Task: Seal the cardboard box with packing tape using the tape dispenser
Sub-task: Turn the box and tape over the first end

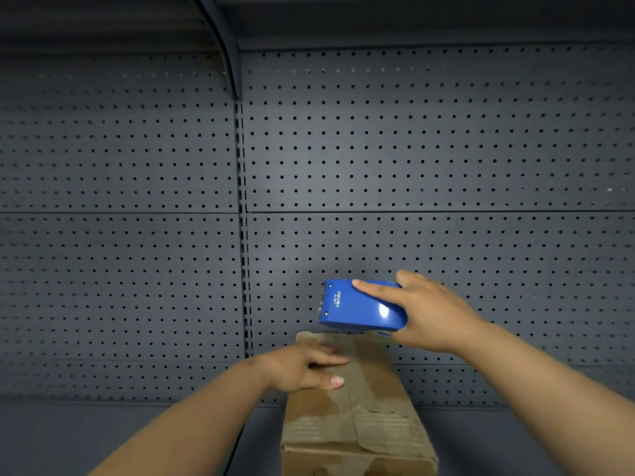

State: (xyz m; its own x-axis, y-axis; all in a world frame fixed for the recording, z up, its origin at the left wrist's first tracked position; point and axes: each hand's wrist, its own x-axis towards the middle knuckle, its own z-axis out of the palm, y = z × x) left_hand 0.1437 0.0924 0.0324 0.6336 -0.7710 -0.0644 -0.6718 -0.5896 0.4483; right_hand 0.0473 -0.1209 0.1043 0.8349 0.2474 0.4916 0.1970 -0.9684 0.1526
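Note:
A long brown cardboard box (364, 417) lies on a dark shelf, its narrow end toward me, with clear tape along its top. My left hand (302, 369) rests flat on the box's upper left side, fingers spread over the top. My right hand (429, 314) grips a blue tape dispenser (357, 307), which hovers just above the far end of the box, with its toothed end pointing left. Whether the dispenser touches the box is hidden by its body.
A dark grey pegboard wall (412, 149) stands directly behind the box, with a slotted upright (243, 235) left of centre. The dark shelf surface (137, 434) extends to both sides of the box. A shelf overhang (378, 15) runs along the top.

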